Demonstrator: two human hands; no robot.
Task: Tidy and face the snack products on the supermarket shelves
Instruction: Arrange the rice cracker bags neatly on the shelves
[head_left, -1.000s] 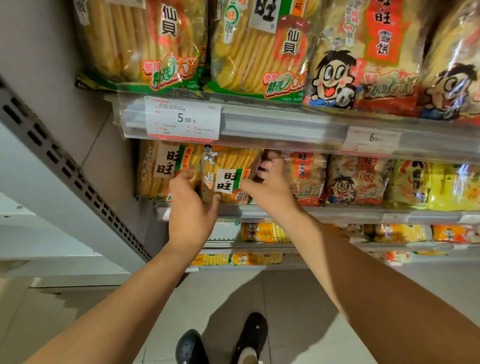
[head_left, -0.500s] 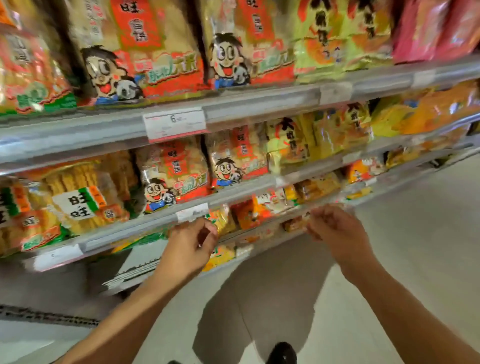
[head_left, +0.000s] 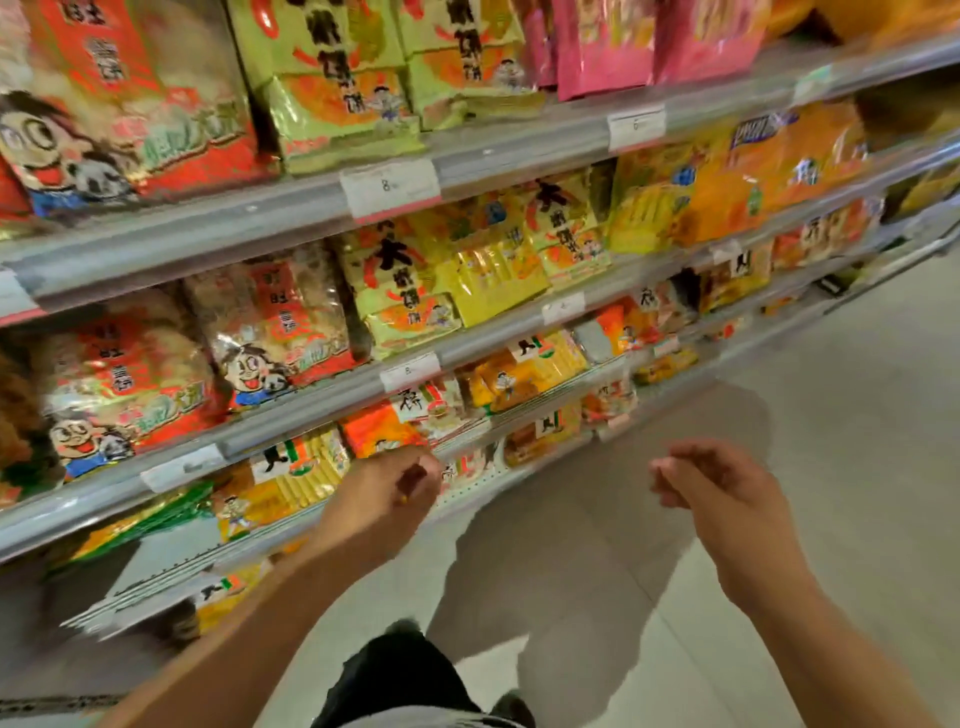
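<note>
Rows of snack bags fill grey shelves running from the left to the upper right. Red and white rice-cracker bags (head_left: 270, 332) stand on the middle shelf beside yellow-green bags (head_left: 410, 291). An orange bag (head_left: 379, 428) and a yellow cracker bag (head_left: 291, 475) lie on the lower shelf. My left hand (head_left: 384, 493) hovers just in front of the lower shelf below the orange bag, fingers loosely curled, holding nothing. My right hand (head_left: 711, 483) hangs over the aisle floor, apart from the shelves, fingers loosely curled and holding nothing.
Price tags (head_left: 389, 187) sit on the shelf rails (head_left: 519, 332). Pink bags (head_left: 602, 47) stand on the top shelf at the right. The pale tiled floor (head_left: 831, 467) stretches along the aisle to the right. My dark shorts and a shoe show below.
Both hands let go of the yellow cracker bag and dropped away from the shelf. The view swung to the right along the aisle, bringing new bags into sight.
</note>
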